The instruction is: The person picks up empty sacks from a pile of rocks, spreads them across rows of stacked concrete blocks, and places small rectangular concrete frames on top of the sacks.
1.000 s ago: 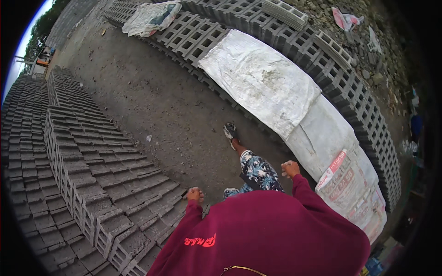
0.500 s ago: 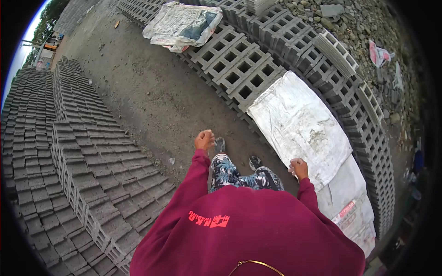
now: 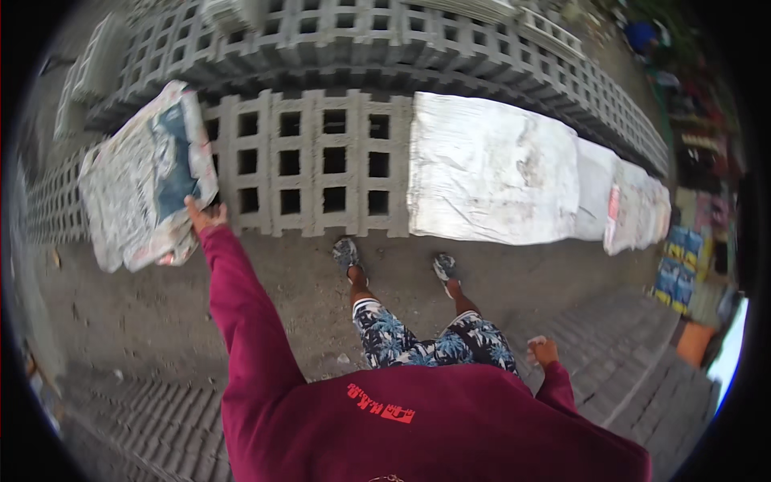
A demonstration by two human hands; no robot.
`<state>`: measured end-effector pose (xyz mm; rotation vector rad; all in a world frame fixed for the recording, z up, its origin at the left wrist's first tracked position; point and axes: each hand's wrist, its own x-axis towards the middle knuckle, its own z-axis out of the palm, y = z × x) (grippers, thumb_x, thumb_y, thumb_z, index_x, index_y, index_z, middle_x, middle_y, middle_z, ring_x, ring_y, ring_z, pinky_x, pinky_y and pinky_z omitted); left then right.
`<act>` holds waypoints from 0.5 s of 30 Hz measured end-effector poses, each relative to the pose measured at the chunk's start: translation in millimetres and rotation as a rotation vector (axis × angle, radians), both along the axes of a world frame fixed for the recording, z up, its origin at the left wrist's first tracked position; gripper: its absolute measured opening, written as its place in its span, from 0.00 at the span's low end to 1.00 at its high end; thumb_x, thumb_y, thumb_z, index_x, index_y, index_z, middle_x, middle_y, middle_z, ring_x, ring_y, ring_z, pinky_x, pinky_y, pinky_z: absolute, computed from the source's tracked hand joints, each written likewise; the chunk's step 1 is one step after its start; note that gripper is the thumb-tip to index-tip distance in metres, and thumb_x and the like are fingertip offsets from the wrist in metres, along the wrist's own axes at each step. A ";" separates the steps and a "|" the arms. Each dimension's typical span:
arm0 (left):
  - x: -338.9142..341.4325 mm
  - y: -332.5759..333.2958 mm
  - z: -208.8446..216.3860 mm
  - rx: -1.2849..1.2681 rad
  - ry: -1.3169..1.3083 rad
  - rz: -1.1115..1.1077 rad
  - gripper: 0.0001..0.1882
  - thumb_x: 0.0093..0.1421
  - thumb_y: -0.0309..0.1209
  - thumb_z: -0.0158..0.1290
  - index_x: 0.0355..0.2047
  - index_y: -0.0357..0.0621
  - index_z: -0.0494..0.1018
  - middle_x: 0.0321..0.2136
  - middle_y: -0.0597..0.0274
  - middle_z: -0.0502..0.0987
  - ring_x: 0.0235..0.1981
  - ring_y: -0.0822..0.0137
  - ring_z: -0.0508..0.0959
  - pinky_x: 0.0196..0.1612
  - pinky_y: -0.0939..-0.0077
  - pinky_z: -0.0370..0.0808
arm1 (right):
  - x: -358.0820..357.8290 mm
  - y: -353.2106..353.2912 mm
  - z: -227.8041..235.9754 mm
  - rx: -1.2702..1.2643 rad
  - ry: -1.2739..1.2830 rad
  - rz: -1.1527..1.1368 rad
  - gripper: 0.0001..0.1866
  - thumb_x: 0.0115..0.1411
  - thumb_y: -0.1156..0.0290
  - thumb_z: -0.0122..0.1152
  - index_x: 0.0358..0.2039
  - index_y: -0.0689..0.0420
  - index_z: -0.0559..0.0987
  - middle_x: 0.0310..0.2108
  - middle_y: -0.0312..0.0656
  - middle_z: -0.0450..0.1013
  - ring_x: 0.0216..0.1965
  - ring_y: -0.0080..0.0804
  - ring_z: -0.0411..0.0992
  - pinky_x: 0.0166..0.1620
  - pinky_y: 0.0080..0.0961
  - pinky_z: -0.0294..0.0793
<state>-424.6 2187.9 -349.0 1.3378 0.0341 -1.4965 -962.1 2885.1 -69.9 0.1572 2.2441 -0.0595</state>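
Observation:
My left hand (image 3: 207, 216) reaches out to the left. Its fingers are stretched apart at the near right edge of a stack of folded white plastic sacks (image 3: 132, 181), which has a dark blue-grey patch. The fingertips meet the sacks' edge without visibly gripping it. Under the sacks runs a row of grey hollow concrete blocks (image 3: 312, 165), their square holes facing up. Down by my right side, my right hand (image 3: 543, 351) hangs with curled fingers, and nothing shows in it.
White sacks (image 3: 491, 169) lie flat over the right part of the block row. Beyond stands another long row of hollow blocks (image 3: 361, 48). Stacked blocks (image 3: 152, 426) rise behind me at the lower left. Blue and yellow packages (image 3: 679, 269) sit at the far right.
My body has turned to the right, so the block row now lies across in front of me. My left hand has reached out to the folded sacks; my right hand has left the white covering.

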 end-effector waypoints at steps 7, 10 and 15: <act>53.0 -29.6 11.0 0.192 -1.119 -0.289 0.28 0.48 0.43 0.56 0.50 0.57 0.64 0.50 0.55 0.64 0.52 0.50 0.64 0.47 0.44 0.69 | 55.4 8.4 -0.2 -0.088 0.028 -0.327 0.11 0.53 0.65 0.55 0.32 0.57 0.79 0.23 0.40 0.76 0.21 0.30 0.76 0.20 0.27 0.72; -26.6 -17.3 87.6 0.268 -1.437 -0.167 0.27 0.50 0.47 0.57 0.44 0.42 0.70 0.46 0.46 0.71 0.43 0.51 0.73 0.44 0.60 0.72 | 86.0 43.6 7.3 -0.052 0.042 -0.322 0.13 0.53 0.62 0.58 0.34 0.57 0.79 0.23 0.40 0.76 0.20 0.29 0.75 0.21 0.27 0.72; -104.4 -60.5 217.7 -0.137 -1.354 -0.026 0.28 0.51 0.48 0.58 0.40 0.33 0.73 0.39 0.48 0.75 0.35 0.57 0.76 0.39 0.63 0.72 | 90.3 131.4 -56.1 -0.115 0.070 0.018 0.13 0.53 0.62 0.57 0.34 0.57 0.78 0.23 0.40 0.76 0.20 0.29 0.75 0.22 0.29 0.72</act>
